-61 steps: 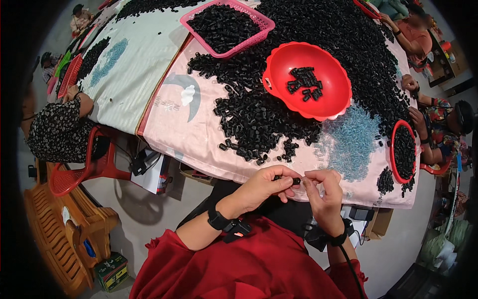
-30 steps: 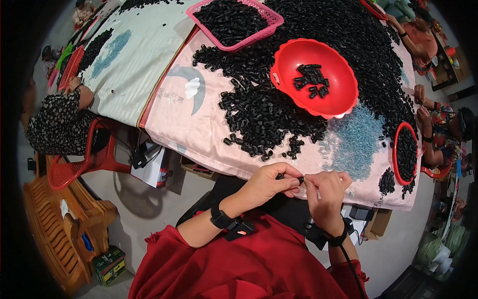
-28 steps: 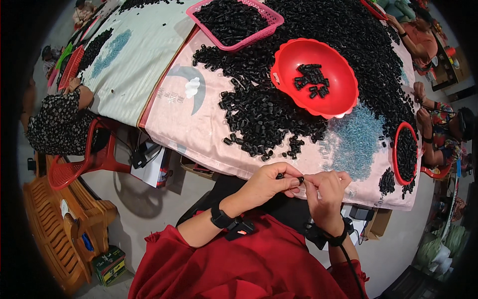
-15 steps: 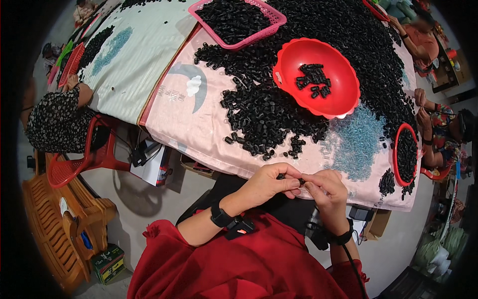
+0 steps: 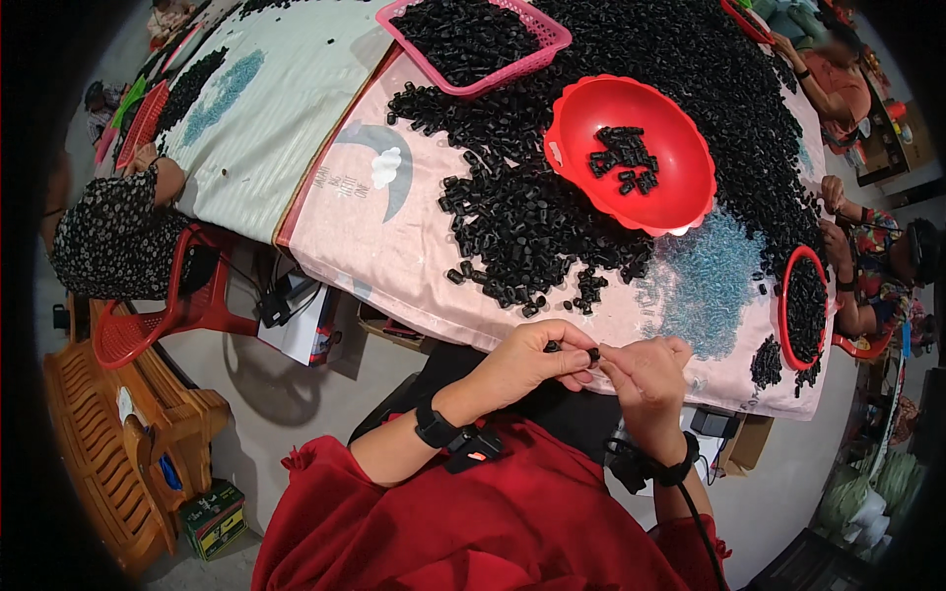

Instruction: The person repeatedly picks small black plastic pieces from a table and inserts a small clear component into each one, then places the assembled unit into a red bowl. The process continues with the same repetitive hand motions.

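Note:
My left hand (image 5: 532, 362) and my right hand (image 5: 645, 379) meet at the near edge of the table, fingertips together on a small black plastic piece (image 5: 592, 355). The left also pinches another small black piece (image 5: 553, 347). Just beyond them lies a large heap of the same black pieces (image 5: 522, 217) on a pink cloth (image 5: 394, 246). A red bowl (image 5: 680, 187) with a few black pieces stands behind the heap. Both wrists wear black bands.
A pink basket (image 5: 537, 54) full of black pieces sits at the back. A smaller red bowl (image 5: 785, 325) of pieces stands at the right. Other people sit at the left (image 5: 113, 236) and right (image 5: 877, 266) sides. A red chair (image 5: 158, 315) and a wooden bench (image 5: 108, 443) stand at the left.
My hands have stayed together at the table edge, fingers shifting slightly on the small black piece. The view has drifted a little.

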`<control>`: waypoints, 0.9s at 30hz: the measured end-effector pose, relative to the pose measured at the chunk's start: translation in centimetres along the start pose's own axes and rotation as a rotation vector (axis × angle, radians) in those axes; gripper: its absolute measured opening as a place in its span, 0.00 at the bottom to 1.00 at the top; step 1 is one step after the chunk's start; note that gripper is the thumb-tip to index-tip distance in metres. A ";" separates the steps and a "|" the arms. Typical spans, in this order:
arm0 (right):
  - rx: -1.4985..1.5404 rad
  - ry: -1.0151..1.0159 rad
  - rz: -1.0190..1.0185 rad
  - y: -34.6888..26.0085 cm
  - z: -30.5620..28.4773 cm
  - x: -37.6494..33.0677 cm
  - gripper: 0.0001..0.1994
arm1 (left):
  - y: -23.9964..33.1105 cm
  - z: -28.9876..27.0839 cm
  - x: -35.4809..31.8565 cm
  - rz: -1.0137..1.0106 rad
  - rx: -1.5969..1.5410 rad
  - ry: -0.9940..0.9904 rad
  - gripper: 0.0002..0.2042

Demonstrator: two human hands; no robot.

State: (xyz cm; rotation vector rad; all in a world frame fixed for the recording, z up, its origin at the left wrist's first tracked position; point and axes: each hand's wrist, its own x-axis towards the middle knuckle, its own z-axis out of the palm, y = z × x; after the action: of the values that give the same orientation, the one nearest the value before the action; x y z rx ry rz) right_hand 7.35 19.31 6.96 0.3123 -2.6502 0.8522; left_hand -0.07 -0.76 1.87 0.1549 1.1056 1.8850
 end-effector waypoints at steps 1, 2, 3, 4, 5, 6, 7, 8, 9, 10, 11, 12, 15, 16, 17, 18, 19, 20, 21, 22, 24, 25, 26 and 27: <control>-0.051 0.011 -0.047 -0.1 0.1 0.1 0.14 | -0.3 -0.2 0.0 0.000 -0.012 0.002 0.12; -0.048 0.009 -0.037 -0.2 0.1 0.1 0.14 | -0.5 -0.3 0.0 0.001 -0.025 0.002 0.12; -0.045 0.006 -0.028 -0.3 0.3 0.0 0.14 | -0.5 -0.3 0.0 -0.002 -0.019 0.000 0.12; -0.041 0.004 -0.019 -0.3 0.3 0.0 0.13 | -0.4 -0.2 0.0 -0.004 -0.014 -0.002 0.11; 0.017 0.012 0.035 -0.4 0.4 0.1 0.13 | -0.4 -0.3 -0.1 -0.005 -0.008 -0.003 0.11; 0.076 0.020 0.089 -0.4 0.5 0.1 0.12 | -0.4 -0.3 -0.1 0.002 0.003 -0.006 0.11; 0.135 0.029 0.143 -0.4 0.6 0.1 0.11 | -0.2 -0.3 -0.1 0.008 0.014 -0.010 0.11; 0.186 0.022 0.194 -0.4 0.6 0.1 0.10 | -0.1 -0.3 -0.1 0.015 0.024 -0.015 0.11; 0.237 0.016 0.246 -0.4 0.7 0.0 0.09 | -0.1 -0.3 -0.1 0.018 0.025 -0.015 0.11; 0.288 0.010 0.298 -0.5 0.7 -0.1 0.09 | -0.2 -0.3 -0.1 0.022 0.026 -0.015 0.11; 0.294 0.008 0.306 -0.4 0.8 -0.2 0.08 | -0.2 -0.3 0.0 0.026 0.027 -0.014 0.11; 0.299 0.006 0.314 -0.3 0.8 -0.3 0.08 | -0.2 -0.3 0.0 0.022 0.026 -0.014 0.11; 0.289 0.009 0.321 -0.3 1.1 -0.5 0.08 | -0.3 -0.2 0.0 0.015 0.034 -0.014 0.11; 0.282 0.012 0.321 -0.3 1.1 -0.5 0.08 | -0.2 -0.2 0.0 0.017 0.045 -0.011 0.11; 0.169 0.007 0.213 -0.3 1.0 -0.3 0.09 | -0.1 -0.2 0.0 0.019 0.057 -0.007 0.11; 0.058 0.002 0.105 -0.3 0.8 0.0 0.10 | -0.1 -0.2 -0.1 0.016 0.050 0.002 0.11; -0.054 -0.002 -0.003 -0.2 0.7 0.1 0.11 | 0.0 -0.2 -0.1 0.014 0.042 0.010 0.11; -0.104 -0.002 -0.030 -0.4 0.7 0.1 0.12 | 0.0 -0.3 -0.2 0.011 0.035 0.018 0.11; -0.153 -0.003 -0.056 -0.6 0.8 0.0 0.13 | 0.0 -0.3 -0.2 0.014 0.027 0.016 0.11; -0.203 -0.003 -0.082 -0.7 0.8 0.0 0.14 | -0.2 -0.4 -0.2 0.018 0.020 0.014 0.11; -0.156 0.005 -0.054 -0.6 1.1 0.0 0.16 | -0.2 -0.5 -0.3 0.019 0.021 0.011 0.12; -0.132 0.008 -0.040 -0.6 1.2 0.0 0.16 | -0.2 -0.5 -0.3 0.017 0.030 0.011 0.12; -0.094 0.008 -0.028 -0.4 1.3 0.0 0.16 | -0.1 -0.4 -0.3 0.016 0.039 0.011 0.12; -0.055 0.008 -0.016 -0.1 1.2 -0.2 0.16 | -0.1 -0.4 -0.3 0.013 0.037 0.008 0.12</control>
State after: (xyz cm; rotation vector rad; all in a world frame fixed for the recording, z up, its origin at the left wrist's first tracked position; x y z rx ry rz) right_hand 7.22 18.50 6.03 0.3155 -2.6547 0.7725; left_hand -0.06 -1.27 1.67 0.1765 1.1471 1.8794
